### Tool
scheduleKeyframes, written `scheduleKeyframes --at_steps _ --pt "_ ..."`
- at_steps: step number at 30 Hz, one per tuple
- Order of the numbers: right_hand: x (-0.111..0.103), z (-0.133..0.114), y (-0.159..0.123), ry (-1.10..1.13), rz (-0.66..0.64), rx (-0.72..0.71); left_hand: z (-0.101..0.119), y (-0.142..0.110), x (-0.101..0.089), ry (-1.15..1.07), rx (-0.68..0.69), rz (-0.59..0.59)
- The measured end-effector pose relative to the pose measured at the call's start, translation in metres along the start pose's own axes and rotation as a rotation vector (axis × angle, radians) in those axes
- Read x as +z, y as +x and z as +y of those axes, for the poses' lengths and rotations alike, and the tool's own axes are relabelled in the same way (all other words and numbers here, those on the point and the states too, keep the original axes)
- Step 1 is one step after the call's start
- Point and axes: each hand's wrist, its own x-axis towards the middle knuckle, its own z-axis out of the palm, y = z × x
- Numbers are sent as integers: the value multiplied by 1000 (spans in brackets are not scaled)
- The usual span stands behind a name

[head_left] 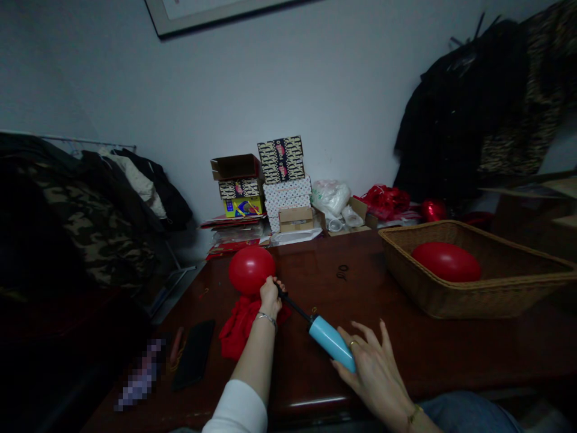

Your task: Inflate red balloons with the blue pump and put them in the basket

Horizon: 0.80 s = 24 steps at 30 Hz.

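Note:
My left hand (270, 294) is closed where the neck of a round red balloon (251, 269) meets the black nozzle end of a hand balloon pump (332, 344). The pump slants down to the right, its dark rod showing between nozzle and light blue barrel. My right hand (372, 364) has the barrel's near end between thumb and palm, with its other fingers spread. Just how the balloon's neck sits on the nozzle is hidden by my left fingers. Crumpled red cloth (238, 329) lies under my left wrist.
A wicker basket (469, 304) with another red balloon (446, 261) stands at the right. Stacked boxes (286, 192) and plastic bags (331, 195) line the table's far edge. A dark flat phone-like object (195, 353) lies at left. Small dark loops (342, 272) rest mid-table.

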Motion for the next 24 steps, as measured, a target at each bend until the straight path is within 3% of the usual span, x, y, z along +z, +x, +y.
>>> scheduleKeyframes --at_steps 6,18,24 --pt "0 -1 1 -13 -5 9 -5 -4 2 -7 -6 -2" --pt "18 -33 51 -62 1 31 -12 -21 6 -5 -62 -8" --pt "24 -39 57 -69 -6 32 -14 -21 5 22 -49 4"
